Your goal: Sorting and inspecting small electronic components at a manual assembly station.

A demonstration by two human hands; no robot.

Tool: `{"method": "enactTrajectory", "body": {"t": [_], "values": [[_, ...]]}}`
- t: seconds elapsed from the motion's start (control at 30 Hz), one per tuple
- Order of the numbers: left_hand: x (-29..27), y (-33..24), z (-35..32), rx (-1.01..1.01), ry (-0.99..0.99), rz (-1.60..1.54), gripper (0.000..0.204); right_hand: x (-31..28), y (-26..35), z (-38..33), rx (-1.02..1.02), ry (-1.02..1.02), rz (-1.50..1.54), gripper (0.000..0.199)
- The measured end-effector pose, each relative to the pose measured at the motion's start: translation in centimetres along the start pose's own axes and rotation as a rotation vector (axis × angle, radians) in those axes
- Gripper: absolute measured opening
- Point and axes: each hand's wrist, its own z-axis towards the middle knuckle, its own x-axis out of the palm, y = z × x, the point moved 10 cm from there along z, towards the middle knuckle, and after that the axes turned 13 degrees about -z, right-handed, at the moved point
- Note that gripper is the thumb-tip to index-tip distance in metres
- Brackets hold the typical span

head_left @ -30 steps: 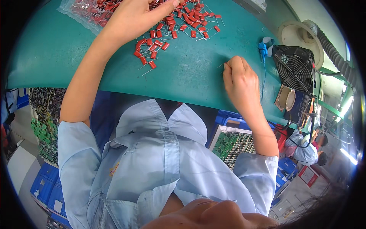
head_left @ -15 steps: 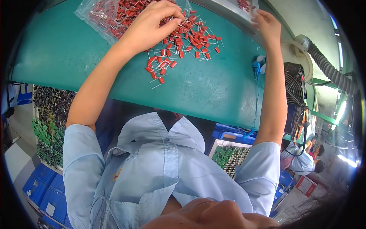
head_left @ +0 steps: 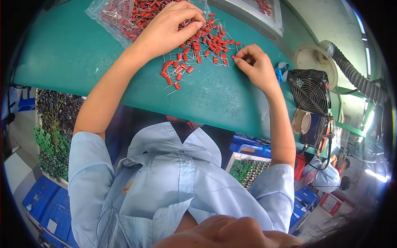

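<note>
Many red box-shaped film capacitors with thin wire leads lie heaped and scattered on the green work mat. Part of the heap is in and around a clear plastic bag at the far left. Over the heap rests my left hand, fingers curled and thumb close to the fingertips; whatever is between them is hidden. At the heap's right edge, my right hand pinches a red capacitor between thumb and index finger.
A grey metal tray with several red capacitors inside stands at the far right. A black fan, a ribbed grey hose and a blue clip are right of my arm. Green circuit boards and blue bins sit lower left.
My right hand has moved from the tray, left and toward me, to the heap's edge, where it now pinches a capacitor. My left hand stays over the heap, almost unmoved.
</note>
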Motion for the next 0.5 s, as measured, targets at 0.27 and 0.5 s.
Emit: {"method": "enactTrajectory", "body": {"t": [0.27, 0.5], "values": [[-2.0, -0.6, -2.1, 0.043, -0.025, 0.034, 0.018, 0.1, -0.5, -0.4, 0.092, -0.033, -0.008, 0.013], [-0.6, 2.2, -2.2, -0.05, -0.065, 0.089, 0.017, -1.0, -0.6, -1.2, 0.138, 0.034, 0.076, 0.012]]}}
